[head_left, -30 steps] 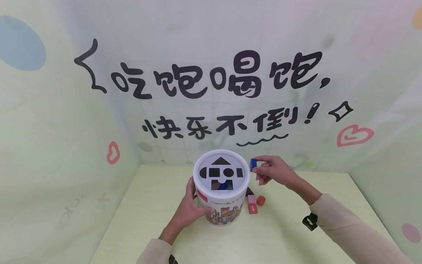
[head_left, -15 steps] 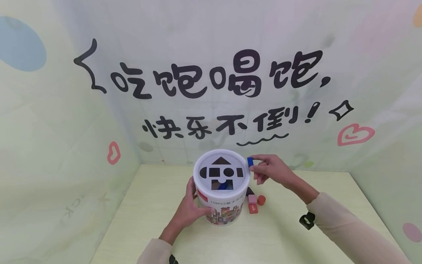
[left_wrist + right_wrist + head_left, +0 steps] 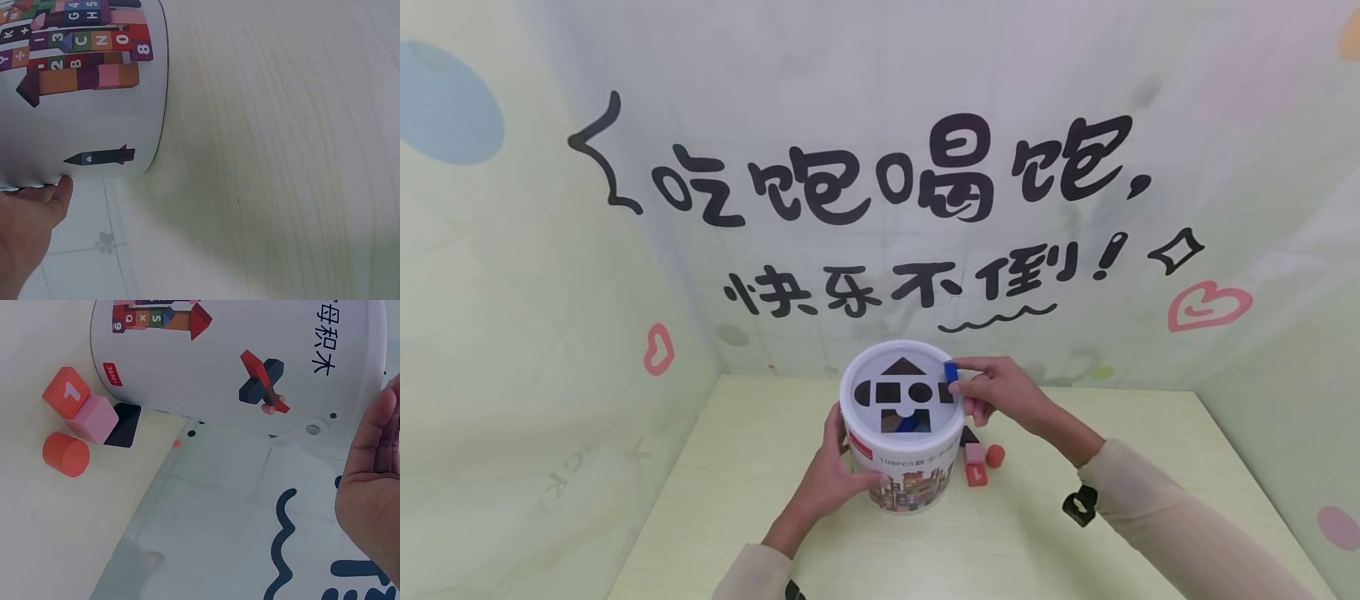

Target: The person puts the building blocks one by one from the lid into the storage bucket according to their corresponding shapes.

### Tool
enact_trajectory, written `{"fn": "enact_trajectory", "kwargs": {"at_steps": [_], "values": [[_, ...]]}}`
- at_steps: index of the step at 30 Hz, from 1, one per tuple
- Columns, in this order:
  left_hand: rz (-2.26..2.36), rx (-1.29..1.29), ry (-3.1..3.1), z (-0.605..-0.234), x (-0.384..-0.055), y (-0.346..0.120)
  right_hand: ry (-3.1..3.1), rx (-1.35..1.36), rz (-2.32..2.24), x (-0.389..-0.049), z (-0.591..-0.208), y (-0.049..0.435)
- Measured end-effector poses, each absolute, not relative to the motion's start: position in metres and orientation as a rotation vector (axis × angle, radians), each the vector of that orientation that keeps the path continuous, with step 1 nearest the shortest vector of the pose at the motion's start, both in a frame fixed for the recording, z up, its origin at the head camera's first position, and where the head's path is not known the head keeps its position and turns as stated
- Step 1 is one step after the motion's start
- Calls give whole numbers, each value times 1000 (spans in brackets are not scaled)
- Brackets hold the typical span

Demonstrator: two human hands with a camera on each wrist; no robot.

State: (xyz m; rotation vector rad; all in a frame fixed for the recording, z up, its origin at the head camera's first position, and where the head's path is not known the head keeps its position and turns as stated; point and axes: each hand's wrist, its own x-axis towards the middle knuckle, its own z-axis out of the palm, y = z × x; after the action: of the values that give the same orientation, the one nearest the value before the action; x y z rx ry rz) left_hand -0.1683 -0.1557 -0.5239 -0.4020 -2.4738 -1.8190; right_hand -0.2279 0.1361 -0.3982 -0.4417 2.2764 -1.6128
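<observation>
A white bucket [image 3: 917, 454] with shaped holes in its lid [image 3: 865, 417] stands upright on the table. Around its left side my left hand [image 3: 831, 479] is spread, thumb on the front and fingers behind. Between thumb and index finger my right hand [image 3: 1003, 387] pinches a small blue block [image 3: 951, 372], held over the lid's right rim beside the narrow rectangular hole. Another blue block [image 3: 907, 424] shows inside through the front hole. In the right wrist view the right hand [image 3: 375, 450] is at the edge, and the pinched block is out of sight.
Right of the bucket lie a red cube with a 1 [image 3: 67, 392], a pink cube [image 3: 94, 419], a red cylinder [image 3: 66, 454] and a dark block [image 3: 125, 425]. A printed cloth wall [image 3: 880, 83] rises behind the table [image 3: 700, 533].
The right hand has moved left with the blue block, from beyond the bucket's right side to over the lid's right rim. The left hand and the loose blocks stay put.
</observation>
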Motion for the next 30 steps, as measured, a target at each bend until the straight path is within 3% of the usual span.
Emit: {"fn": "enact_trajectory", "kwargs": {"at_steps": [30], "values": [[-1814,-424,-2469,-520,-167,-155,2330,-383,-1529,-228,-400,128]]}}
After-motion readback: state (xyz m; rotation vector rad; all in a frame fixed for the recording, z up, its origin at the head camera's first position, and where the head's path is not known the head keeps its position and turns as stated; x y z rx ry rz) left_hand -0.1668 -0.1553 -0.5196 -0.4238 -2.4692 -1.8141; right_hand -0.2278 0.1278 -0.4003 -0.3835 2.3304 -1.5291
